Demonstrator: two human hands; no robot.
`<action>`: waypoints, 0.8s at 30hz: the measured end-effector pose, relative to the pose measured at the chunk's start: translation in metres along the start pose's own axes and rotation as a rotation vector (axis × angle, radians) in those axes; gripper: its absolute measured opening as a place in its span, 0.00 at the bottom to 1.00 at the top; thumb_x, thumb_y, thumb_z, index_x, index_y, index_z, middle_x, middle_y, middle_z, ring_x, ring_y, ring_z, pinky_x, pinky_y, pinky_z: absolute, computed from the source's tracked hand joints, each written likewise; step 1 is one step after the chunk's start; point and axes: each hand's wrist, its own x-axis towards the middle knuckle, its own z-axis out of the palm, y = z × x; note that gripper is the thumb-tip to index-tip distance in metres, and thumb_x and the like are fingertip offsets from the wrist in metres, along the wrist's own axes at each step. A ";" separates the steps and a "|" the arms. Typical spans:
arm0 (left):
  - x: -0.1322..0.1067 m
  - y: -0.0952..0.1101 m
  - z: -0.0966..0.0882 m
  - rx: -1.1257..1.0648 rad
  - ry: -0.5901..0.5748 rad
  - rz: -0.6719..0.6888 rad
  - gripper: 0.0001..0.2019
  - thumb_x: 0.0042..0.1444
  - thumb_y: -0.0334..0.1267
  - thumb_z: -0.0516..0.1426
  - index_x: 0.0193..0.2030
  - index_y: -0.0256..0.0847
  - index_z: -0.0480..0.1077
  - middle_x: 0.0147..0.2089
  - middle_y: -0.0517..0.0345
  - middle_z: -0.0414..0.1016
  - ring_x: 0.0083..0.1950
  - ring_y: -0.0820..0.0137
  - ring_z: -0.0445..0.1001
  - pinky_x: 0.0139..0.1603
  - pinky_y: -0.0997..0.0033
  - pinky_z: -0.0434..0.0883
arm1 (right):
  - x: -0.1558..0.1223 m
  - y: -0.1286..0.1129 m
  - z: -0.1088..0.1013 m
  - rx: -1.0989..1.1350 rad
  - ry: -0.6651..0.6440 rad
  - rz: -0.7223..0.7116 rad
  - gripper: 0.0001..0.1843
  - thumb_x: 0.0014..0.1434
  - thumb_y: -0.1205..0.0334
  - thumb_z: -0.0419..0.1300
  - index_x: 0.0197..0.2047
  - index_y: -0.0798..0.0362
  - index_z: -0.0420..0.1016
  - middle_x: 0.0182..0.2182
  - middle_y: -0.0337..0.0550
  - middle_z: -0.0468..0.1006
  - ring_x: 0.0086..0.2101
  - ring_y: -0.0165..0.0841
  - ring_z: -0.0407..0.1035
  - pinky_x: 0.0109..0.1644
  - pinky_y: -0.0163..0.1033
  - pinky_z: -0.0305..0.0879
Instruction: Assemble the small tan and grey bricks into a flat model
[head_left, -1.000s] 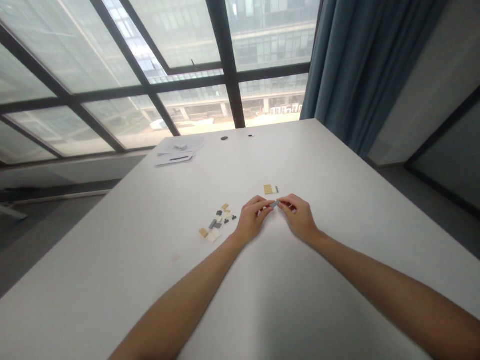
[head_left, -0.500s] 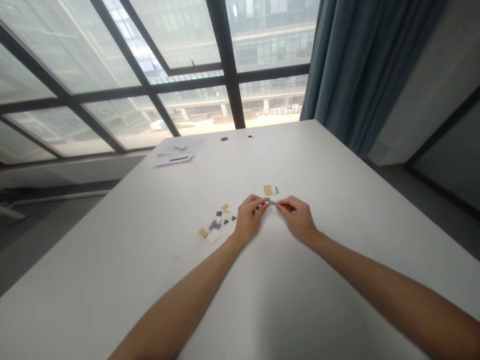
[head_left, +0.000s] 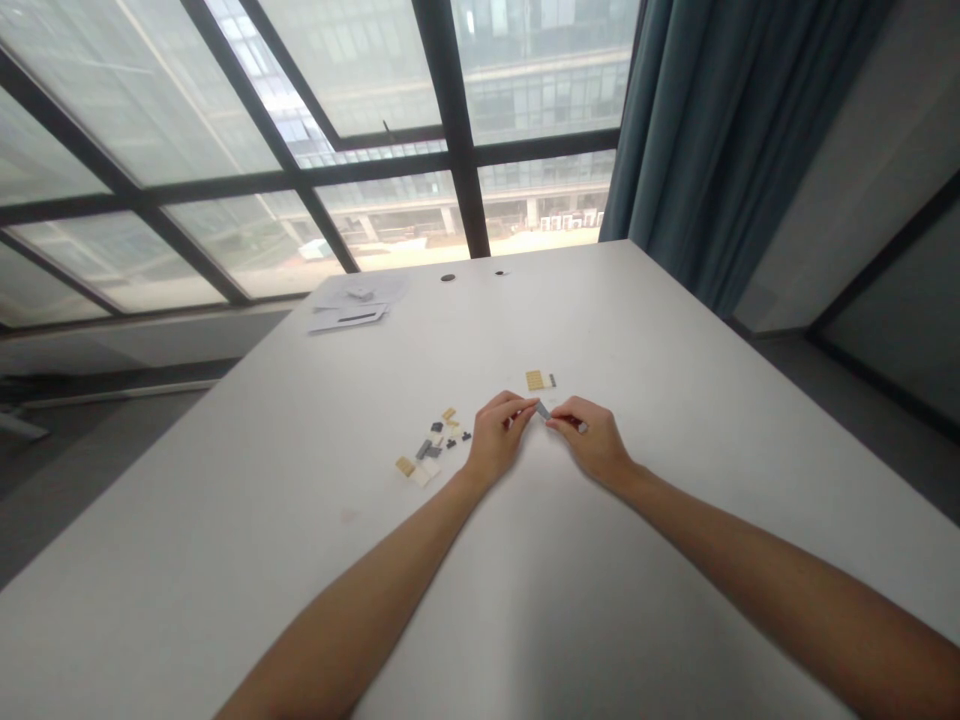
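Between my two hands is a small grey building-block plate (head_left: pixel 543 410), held tilted a little above the table. My left hand (head_left: pixel 498 430) pinches its upper left end with thumb and fingers. The lower right end is pinched by my right hand (head_left: pixel 592 435). A small pale piece (head_left: pixel 582 427) shows among the right fingers; its kind is too small to tell. Just beyond the hands lies a flat tan block plate (head_left: pixel 534 380), with a white and a dark grey piece (head_left: pixel 553 380) alongside it.
Left of my left hand lie several loose pieces: a tan plate (head_left: pixel 405 466), white plates (head_left: pixel 426 472), a grey brick (head_left: pixel 424 449) and small black pieces (head_left: pixel 451 443). Papers (head_left: pixel 349 316) rest at the far left of the white table (head_left: pixel 300 520). Windows and a blue curtain (head_left: pixel 690 150) stand behind.
The grey plate has turned, so its studded face shows and its right end points lower. My right fingers have shifted slightly left and down; my left hand is almost still.
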 end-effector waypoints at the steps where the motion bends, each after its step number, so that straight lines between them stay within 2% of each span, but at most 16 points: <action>1: 0.000 0.000 0.000 0.000 0.002 -0.002 0.11 0.64 0.41 0.57 0.46 0.43 0.80 0.38 0.55 0.76 0.33 0.73 0.70 0.33 0.73 0.67 | 0.000 -0.001 0.000 -0.003 -0.004 -0.008 0.04 0.59 0.64 0.64 0.32 0.52 0.76 0.28 0.39 0.75 0.30 0.32 0.67 0.36 0.37 0.63; 7: 0.001 0.003 -0.001 0.017 0.010 -0.012 0.10 0.63 0.41 0.58 0.44 0.42 0.80 0.37 0.56 0.76 0.33 0.73 0.69 0.34 0.73 0.67 | 0.000 -0.003 -0.001 -0.010 -0.007 -0.024 0.04 0.60 0.66 0.62 0.32 0.53 0.76 0.29 0.39 0.75 0.31 0.32 0.68 0.37 0.37 0.63; 15: 0.001 0.001 -0.001 0.014 -0.009 -0.020 0.11 0.64 0.41 0.57 0.46 0.43 0.80 0.37 0.55 0.76 0.33 0.73 0.69 0.33 0.73 0.67 | 0.001 -0.006 -0.001 -0.018 -0.004 -0.017 0.05 0.60 0.63 0.62 0.31 0.52 0.76 0.28 0.40 0.75 0.30 0.32 0.68 0.36 0.38 0.65; 18: 0.000 0.001 -0.001 0.008 -0.015 -0.016 0.12 0.64 0.42 0.56 0.47 0.43 0.80 0.37 0.55 0.76 0.33 0.73 0.69 0.33 0.73 0.67 | 0.001 -0.005 -0.001 -0.008 0.000 0.008 0.04 0.59 0.62 0.63 0.36 0.52 0.77 0.29 0.41 0.76 0.30 0.33 0.68 0.35 0.38 0.66; 24: 0.001 0.001 -0.002 0.007 -0.022 -0.011 0.12 0.64 0.41 0.57 0.47 0.43 0.80 0.37 0.55 0.75 0.34 0.73 0.69 0.34 0.73 0.66 | 0.000 0.000 0.001 0.029 -0.045 0.017 0.14 0.60 0.62 0.63 0.50 0.51 0.77 0.36 0.43 0.78 0.32 0.32 0.69 0.34 0.38 0.66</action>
